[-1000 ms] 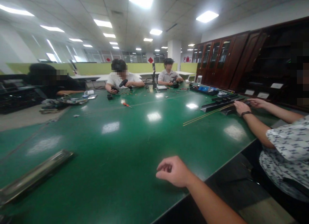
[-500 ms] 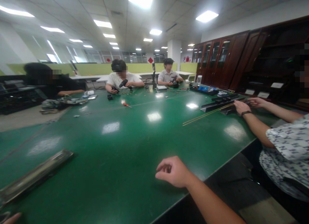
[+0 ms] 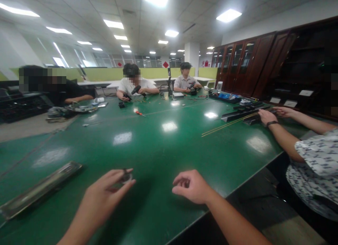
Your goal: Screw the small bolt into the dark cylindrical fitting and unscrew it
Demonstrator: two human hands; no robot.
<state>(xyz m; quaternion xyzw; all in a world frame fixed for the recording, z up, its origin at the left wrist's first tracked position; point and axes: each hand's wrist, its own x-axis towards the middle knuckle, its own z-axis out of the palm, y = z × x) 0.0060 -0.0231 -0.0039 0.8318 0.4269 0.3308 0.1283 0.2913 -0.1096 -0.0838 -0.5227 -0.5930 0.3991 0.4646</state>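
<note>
"While the white sheets [image 3: 306, 93] in the dark cabinet [image 3: 311, 58] at far right are too small to read, what is in the left hand [image 3: 102, 192]?"

"A small, ring-like piece [image 3: 126, 178], greyish with a dark part and blurred; the grip is clamped on it, above the glossy green worktop [image 3: 158, 153] at near left."

"And the right hand [image 3: 194, 187]?"

"Curled, thumb and fingertips slightly apart, to the right of that piece. Farther left lies a long, narrow, shiny bar [image 3: 42, 190]."

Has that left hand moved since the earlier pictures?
Yes: the left hand came in from the lower-left corner and is now right of the long bar.
</note>
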